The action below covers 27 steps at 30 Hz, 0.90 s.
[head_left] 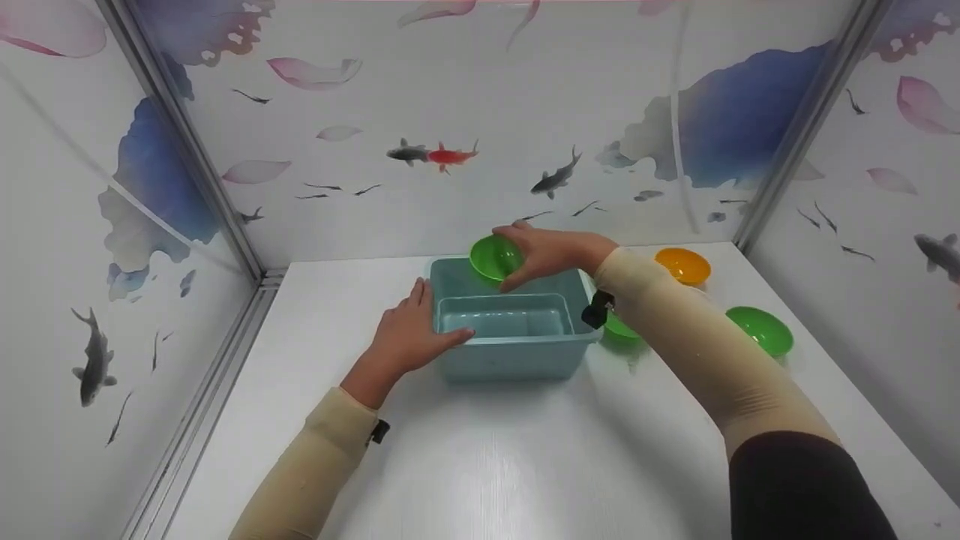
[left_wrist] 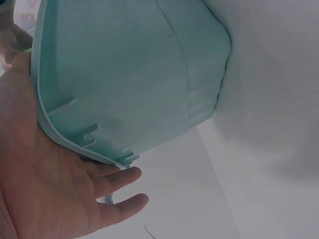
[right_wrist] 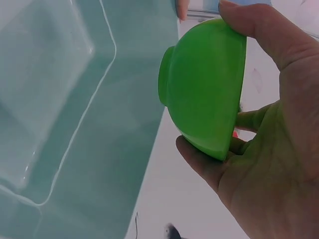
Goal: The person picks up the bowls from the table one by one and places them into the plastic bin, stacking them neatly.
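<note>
A pale blue-green plastic basin [head_left: 517, 360] stands on the white table. My right hand [head_left: 551, 251] holds a green bowl [head_left: 491, 259] over the basin's back part, thumb and fingers gripping its rim. In the right wrist view the green bowl [right_wrist: 204, 89] is tipped on its side, its foot facing the basin. My left hand [head_left: 409, 330] rests against the basin's left front corner, thumb along the front rim. Its fingers extend along the outside under the rim in the left wrist view. A pale outline runs round inside the basin; I cannot tell what makes it.
Right of the basin are an orange bowl [head_left: 682, 267], a green bowl [head_left: 761, 330] and another green bowl [head_left: 621, 330] partly hidden by the right arm. Printed wall panels [head_left: 495, 97] enclose the table [head_left: 480, 465] at the back and sides.
</note>
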{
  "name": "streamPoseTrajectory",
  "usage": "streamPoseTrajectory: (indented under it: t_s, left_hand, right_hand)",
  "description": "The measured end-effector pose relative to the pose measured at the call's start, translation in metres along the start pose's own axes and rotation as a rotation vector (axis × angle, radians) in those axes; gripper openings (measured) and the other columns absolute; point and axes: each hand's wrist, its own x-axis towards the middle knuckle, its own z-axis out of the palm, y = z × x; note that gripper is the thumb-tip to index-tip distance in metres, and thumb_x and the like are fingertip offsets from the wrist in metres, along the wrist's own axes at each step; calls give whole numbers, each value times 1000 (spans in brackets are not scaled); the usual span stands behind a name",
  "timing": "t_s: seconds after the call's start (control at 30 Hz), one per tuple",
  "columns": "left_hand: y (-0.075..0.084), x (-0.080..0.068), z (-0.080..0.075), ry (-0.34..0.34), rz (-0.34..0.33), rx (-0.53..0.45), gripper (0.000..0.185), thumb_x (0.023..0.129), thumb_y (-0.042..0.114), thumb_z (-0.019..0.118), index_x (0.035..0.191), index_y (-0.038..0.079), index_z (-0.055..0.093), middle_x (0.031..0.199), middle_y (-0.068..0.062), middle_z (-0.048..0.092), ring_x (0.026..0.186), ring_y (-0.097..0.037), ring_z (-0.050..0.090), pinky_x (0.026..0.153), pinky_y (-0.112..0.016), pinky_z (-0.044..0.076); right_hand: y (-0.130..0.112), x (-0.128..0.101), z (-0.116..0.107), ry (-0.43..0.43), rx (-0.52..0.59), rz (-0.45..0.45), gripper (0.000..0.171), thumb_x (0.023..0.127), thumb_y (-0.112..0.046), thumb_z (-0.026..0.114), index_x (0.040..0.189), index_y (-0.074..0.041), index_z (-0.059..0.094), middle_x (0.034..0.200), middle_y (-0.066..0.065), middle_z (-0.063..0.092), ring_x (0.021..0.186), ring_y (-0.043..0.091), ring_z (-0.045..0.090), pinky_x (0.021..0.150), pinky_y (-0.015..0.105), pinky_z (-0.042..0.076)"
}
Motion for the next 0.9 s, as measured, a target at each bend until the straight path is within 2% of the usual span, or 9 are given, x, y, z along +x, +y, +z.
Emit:
streamPoseTrajectory:
  t_s: [0.1,0.17,0.33,0.43,0.6,0.67,0.77,0.9]
  left_hand:
    - [-1,1,1,1,2,-4,132,91,89,59,177,1,10,183,-21,15,161,-45,35,126,-68,32]
    - [-2,1,1,3,-1,1,131,91,89,59,177,1,11,183,-21,16,161,-45,35,126,-67,32]
    - [-2,1,0,4,-11,-13,129,93,85,61,177,2,10,184,-20,15,162,-45,35,126,-68,32]
    - [-3,1,-1,3,-6,-17,131,91,89,58,177,2,9,184,-20,16,161,-45,36,125,-68,33]
    - [-1,0,-4,-1,11,-5,136,88,97,51,177,3,8,183,-21,16,161,-45,37,124,-67,36]
    - [0,0,-5,-1,15,-4,135,89,95,53,177,2,8,183,-21,17,161,-45,37,124,-67,36]
    - [-1,0,-4,1,14,-3,132,91,90,56,177,1,9,183,-22,18,160,-44,38,123,-67,37]
    - [-2,0,0,-4,4,-16,131,92,88,59,176,1,9,183,-21,17,161,-44,36,125,-68,34]
  right_hand:
    - [-2,6,1,0,-10,-6,116,88,-52,89,176,-14,24,159,18,40,137,36,52,117,60,44]
    - [-4,10,1,-1,-12,2,115,88,-55,88,176,-16,25,159,17,40,137,35,52,117,60,44]
    - [-10,20,2,-12,7,26,116,88,-59,87,177,-22,23,173,18,30,152,39,42,123,67,37]
    - [-11,26,4,-23,0,36,117,88,-61,87,178,-23,22,178,18,24,159,40,36,125,68,33]
    - [-12,33,11,-37,-7,43,114,89,-63,85,177,-24,24,172,14,34,151,35,45,121,65,40]
    - [-12,36,14,-48,-9,42,113,90,-63,84,177,-22,25,167,13,38,145,33,49,119,63,42]
    - [-13,42,18,-75,-18,52,113,90,-63,83,177,-19,25,172,15,35,148,34,46,122,63,39]
    - [-14,49,25,-89,-23,55,116,89,-63,84,176,-15,26,168,17,38,147,35,47,123,60,39]
